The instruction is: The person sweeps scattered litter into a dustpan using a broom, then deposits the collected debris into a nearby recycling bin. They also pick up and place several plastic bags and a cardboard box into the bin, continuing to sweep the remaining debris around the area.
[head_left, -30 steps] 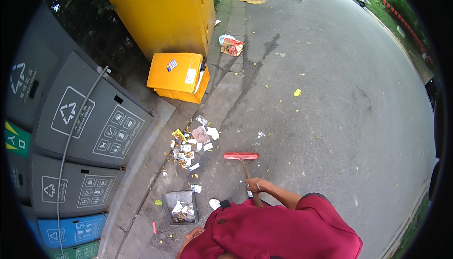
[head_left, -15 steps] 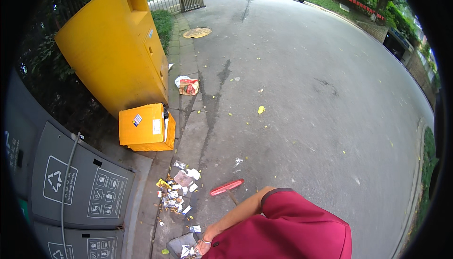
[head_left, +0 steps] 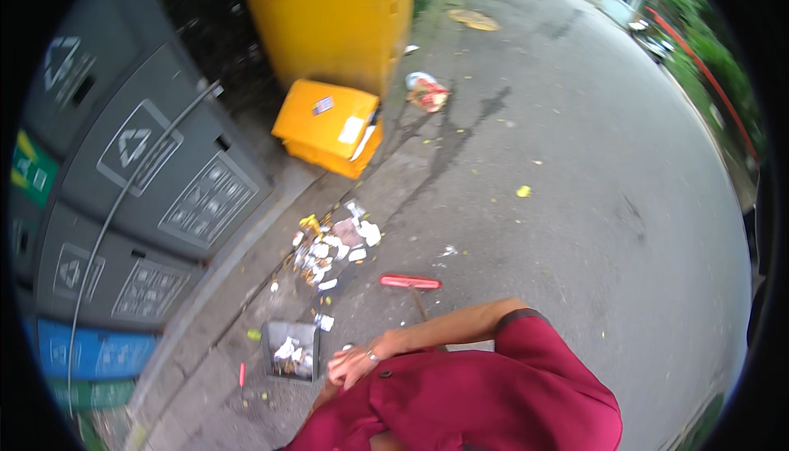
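Note:
My right hand (head_left: 355,364) comes in from the right, fingers curled, lying over my left wrist; what it grips is hidden. Of my left arm, only a bit of forearm (head_left: 323,397) shows below it, and the left fingers are covered. Beside the hands rests a grey dustpan (head_left: 297,332) with white paper scraps and small litter in it. A broom with a red head (head_left: 411,282) lies ahead; its handle runs back under my right forearm. Beyond the dustpan is a litter heap (head_left: 333,245) of crumpled paper, small packs and cigarette butts.
Grey waste bins (head_left: 156,171) line the left side behind a kerb. An orange box (head_left: 329,126) stands before a tall yellow container (head_left: 337,23). A red paper bag (head_left: 428,95) lies on the road (head_left: 575,229) farther off. A small red stick (head_left: 242,374) lies near the dustpan.
My view has swung left and tilted, so the scene has shifted. The dustpan, partly cut off before, now shows whole with litter inside. The broom head appears turned.

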The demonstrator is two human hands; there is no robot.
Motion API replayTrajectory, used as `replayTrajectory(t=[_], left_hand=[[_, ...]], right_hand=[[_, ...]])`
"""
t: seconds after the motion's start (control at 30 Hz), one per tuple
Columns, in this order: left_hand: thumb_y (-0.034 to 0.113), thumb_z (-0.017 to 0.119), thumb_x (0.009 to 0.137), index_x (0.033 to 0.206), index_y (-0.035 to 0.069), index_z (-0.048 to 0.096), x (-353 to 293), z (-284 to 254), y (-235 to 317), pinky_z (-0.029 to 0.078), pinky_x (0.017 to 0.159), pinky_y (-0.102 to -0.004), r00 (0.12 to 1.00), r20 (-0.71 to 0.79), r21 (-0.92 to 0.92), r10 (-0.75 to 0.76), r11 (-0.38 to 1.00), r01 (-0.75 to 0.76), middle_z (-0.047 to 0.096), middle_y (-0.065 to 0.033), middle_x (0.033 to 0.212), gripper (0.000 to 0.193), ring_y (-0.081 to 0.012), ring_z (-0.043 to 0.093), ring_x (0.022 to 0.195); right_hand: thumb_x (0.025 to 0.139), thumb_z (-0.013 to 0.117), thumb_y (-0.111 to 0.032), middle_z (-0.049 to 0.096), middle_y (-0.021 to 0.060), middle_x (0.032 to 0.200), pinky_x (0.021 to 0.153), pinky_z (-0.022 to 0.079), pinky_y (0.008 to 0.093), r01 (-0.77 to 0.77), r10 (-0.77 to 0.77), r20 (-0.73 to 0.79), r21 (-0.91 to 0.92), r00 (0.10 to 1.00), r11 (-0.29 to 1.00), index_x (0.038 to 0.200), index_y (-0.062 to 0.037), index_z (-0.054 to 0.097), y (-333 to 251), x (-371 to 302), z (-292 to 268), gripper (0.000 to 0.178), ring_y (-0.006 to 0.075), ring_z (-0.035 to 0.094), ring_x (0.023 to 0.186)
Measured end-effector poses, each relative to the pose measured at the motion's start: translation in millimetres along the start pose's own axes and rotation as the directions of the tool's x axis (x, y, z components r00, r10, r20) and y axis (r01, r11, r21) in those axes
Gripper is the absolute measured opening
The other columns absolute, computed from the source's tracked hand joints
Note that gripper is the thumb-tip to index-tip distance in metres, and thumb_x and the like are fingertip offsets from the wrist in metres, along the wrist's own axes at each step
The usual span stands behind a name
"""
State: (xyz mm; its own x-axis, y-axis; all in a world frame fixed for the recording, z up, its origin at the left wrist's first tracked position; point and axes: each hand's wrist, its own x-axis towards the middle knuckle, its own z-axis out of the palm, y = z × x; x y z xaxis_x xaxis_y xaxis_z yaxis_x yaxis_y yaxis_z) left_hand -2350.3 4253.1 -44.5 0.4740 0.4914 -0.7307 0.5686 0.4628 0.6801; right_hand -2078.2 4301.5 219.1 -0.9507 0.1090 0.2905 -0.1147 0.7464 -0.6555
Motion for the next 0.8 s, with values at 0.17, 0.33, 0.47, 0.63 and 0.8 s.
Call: replayTrajectory(t=[0.17, 0.33, 0.47, 0.63, 0.8], left_hand=[[0.036, 0.064, 0.082, 0.093, 0.007, 0.067, -5, 18, -3, 0.047, 0.054, -0.0281, 0.988, -0.074, -0.269, -0.137, 0.956, 0.112, 0.065, -0.0023, 0.080, 0.032, -0.0103, 0.059, 0.066], [0.038, 0.061, 0.083, 0.094, 0.006, 0.066, -19, 32, -7, 0.047, 0.058, -0.0299, 0.982, -0.172, -0.304, -0.082, 0.952, 0.027, 0.065, -0.0043, 0.082, 0.034, -0.0131, 0.059, 0.070], [0.039, 0.058, 0.084, 0.096, 0.005, 0.066, -36, 41, 22, 0.047, 0.061, -0.0314, 0.953, -0.296, -0.176, -0.061, 0.984, 0.008, 0.066, -0.0059, 0.084, 0.037, -0.0153, 0.060, 0.073], [0.040, 0.055, 0.085, 0.097, 0.004, 0.065, -33, 63, 43, 0.047, 0.064, -0.0332, 0.917, -0.399, -0.174, -0.025, 0.983, -0.049, 0.066, -0.0079, 0.087, 0.040, -0.0180, 0.060, 0.077], [0.042, 0.052, 0.086, 0.099, 0.003, 0.064, -46, 83, 49, 0.047, 0.068, -0.0350, 0.863, -0.504, -0.224, -0.028, 0.969, -0.099, 0.066, -0.0099, 0.089, 0.043, -0.0208, 0.061, 0.081]], right_hand=[[0.073, 0.056, -0.024, 0.050, 0.0037, 0.101, 0.086, 0.033, 0.0387, -0.052, 0.053, 0.005, -0.143, 0.999, 0.988, 0.073, -0.0137, 0.061, 14, -7, -2, 0.011, 0.0232, 0.044, 0.101], [0.072, 0.056, -0.026, 0.049, 0.0054, 0.102, 0.082, 0.033, 0.0398, 0.063, -0.020, 0.110, -0.395, 0.994, 0.917, 0.063, -0.0159, 0.063, 10, 28, 2, 0.015, 0.0219, 0.043, 0.102], [0.074, 0.055, -0.028, 0.049, 0.0078, 0.117, 0.086, 0.032, 0.0433, 0.125, -0.069, 0.134, -0.478, 0.989, 0.870, 0.075, -0.0169, 0.066, 12, 36, 3, 0.015, 0.0214, 0.043, 0.108], [0.081, 0.055, -0.030, 0.047, 0.0058, 0.120, 0.082, 0.030, 0.0479, 0.278, -0.123, 0.296, -0.568, 0.947, 0.774, 0.103, -0.0121, 0.061, 40, 31, 35, 0.030, 0.0212, 0.041, 0.108], [0.078, 0.055, -0.027, 0.049, 0.0053, 0.119, 0.084, 0.028, 0.0473, 0.398, -0.108, 0.555, -0.436, 0.825, 0.807, 0.098, -0.0116, 0.063, 42, 58, 40, 0.027, 0.0209, 0.040, 0.110]])
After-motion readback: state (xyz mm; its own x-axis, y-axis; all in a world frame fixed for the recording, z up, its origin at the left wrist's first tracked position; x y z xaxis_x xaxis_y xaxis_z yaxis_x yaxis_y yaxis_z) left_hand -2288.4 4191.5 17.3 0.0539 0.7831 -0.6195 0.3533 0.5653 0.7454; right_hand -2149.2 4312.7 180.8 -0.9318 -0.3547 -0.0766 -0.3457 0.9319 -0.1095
